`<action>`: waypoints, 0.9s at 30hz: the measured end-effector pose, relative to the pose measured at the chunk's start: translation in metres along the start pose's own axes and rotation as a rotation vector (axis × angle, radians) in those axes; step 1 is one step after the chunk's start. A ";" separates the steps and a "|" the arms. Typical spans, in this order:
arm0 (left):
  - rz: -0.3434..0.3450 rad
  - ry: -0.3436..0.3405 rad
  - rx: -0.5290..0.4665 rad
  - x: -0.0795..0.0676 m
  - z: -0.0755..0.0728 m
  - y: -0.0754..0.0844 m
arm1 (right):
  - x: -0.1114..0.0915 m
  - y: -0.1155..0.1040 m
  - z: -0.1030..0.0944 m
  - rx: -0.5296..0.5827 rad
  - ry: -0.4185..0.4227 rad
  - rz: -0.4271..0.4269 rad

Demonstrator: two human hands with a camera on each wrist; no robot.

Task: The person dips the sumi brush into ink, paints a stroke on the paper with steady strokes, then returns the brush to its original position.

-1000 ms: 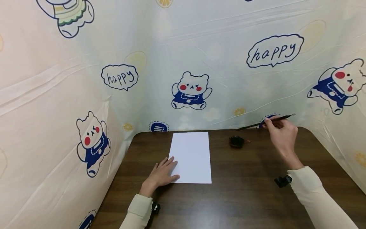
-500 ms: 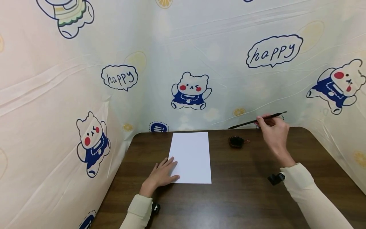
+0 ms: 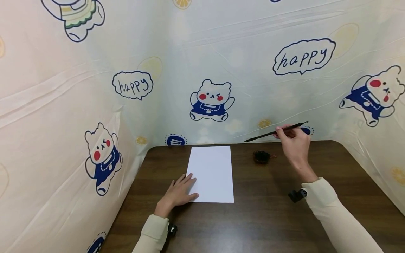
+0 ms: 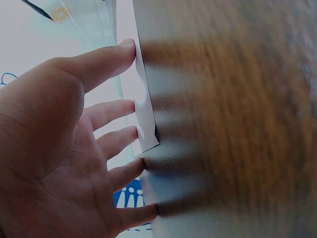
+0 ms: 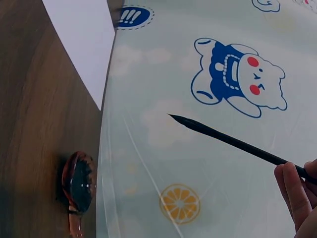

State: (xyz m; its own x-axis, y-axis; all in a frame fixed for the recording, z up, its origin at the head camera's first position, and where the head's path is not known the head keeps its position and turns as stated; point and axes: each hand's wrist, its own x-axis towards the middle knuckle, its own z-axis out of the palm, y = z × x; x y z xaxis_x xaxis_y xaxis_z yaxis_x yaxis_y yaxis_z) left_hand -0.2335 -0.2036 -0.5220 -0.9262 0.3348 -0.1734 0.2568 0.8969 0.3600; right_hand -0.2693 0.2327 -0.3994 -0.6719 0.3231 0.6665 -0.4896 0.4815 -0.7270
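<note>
Brown wood-grained table (image 3: pixel 253 225); pale backdrop (image 3: pixel 172 105) behind, printed with bears (image 3: pixel 209 108), orange slices (image 3: pixel 264 123)

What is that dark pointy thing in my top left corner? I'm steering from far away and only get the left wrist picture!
Observer: It's the tip of a slim black brush, and the person's right hand is holding it.
Operator: Wow! Is there anything else near the flat white sheet of paper?
Observer: Yes, a small, glossy, red-brown dish with a short handle sits on the table; in the head view it's to the right of the paper.
</note>
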 end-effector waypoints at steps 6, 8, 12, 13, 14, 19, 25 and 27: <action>-0.001 -0.003 -0.009 0.000 0.000 -0.001 | -0.001 -0.010 0.010 0.007 0.003 0.003; -0.004 -0.007 -0.004 0.000 0.000 -0.001 | -0.002 -0.020 0.011 0.032 -0.001 0.005; -0.004 -0.009 0.001 0.000 0.000 -0.001 | -0.005 -0.036 0.012 0.071 -0.013 0.015; -0.003 -0.008 0.001 0.000 0.000 -0.001 | -0.005 -0.039 0.013 0.076 -0.016 0.020; -0.002 -0.006 0.002 0.000 0.000 -0.001 | -0.005 -0.040 0.014 0.079 -0.018 0.024; 0.003 0.003 -0.003 0.001 0.000 -0.001 | -0.007 -0.045 0.020 0.088 -0.022 0.046; 0.000 -0.002 -0.004 0.001 0.000 -0.001 | -0.010 -0.049 0.029 0.123 -0.036 0.054; 0.000 -0.004 -0.006 0.001 0.001 -0.002 | -0.011 -0.050 0.032 0.141 -0.045 0.056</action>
State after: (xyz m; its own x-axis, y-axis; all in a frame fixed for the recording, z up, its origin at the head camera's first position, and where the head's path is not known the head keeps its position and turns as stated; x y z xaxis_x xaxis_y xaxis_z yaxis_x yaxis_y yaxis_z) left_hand -0.2344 -0.2045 -0.5236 -0.9252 0.3359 -0.1766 0.2551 0.8950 0.3658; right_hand -0.2550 0.1792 -0.3751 -0.7229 0.3079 0.6186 -0.5217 0.3438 -0.7808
